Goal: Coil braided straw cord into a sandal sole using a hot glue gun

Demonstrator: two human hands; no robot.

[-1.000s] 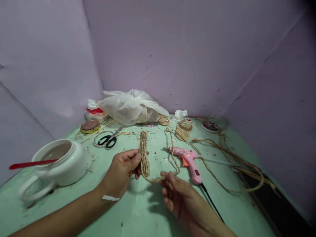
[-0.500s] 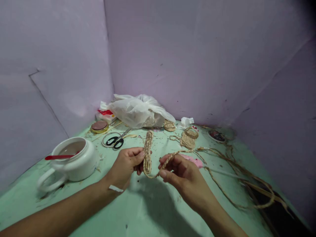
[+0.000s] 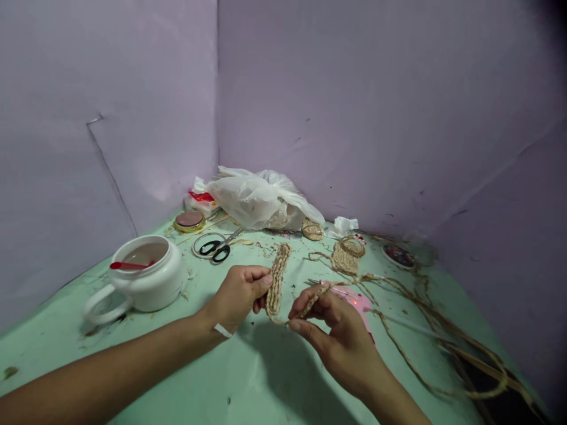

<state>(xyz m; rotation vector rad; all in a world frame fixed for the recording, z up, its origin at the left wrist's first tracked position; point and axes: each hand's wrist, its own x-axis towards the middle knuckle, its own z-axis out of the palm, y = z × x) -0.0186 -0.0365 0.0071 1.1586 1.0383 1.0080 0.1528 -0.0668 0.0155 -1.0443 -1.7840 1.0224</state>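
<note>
My left hand (image 3: 245, 293) is closed on a narrow oval strip of coiled braid (image 3: 278, 280), tan and ridged, held above the table and leaning a little to the right. From the lower end of the strip a braided cord (image 3: 312, 301) runs to my right hand (image 3: 333, 327), which pinches it between thumb and fingers. Beyond that hand the cord trails off to the right in loose loops. A pink glue gun (image 3: 358, 300) with a small lit orange light lies behind my right hand, partly covered by it.
On the green table (image 3: 190, 378) stand a white mug (image 3: 162, 277) with a red handle in it, scissors (image 3: 217, 251), and a round tin (image 3: 189, 221). A white plastic bag (image 3: 261, 200) lies against the wall. Woven pieces (image 3: 345, 260) and a small dish (image 3: 398, 256) sit at right.
The view has shifted, so most things sit further right. The coiled strip now tilts rightward where it stood nearly upright. More of the pink glue gun shows. Both hands keep their hold.
</note>
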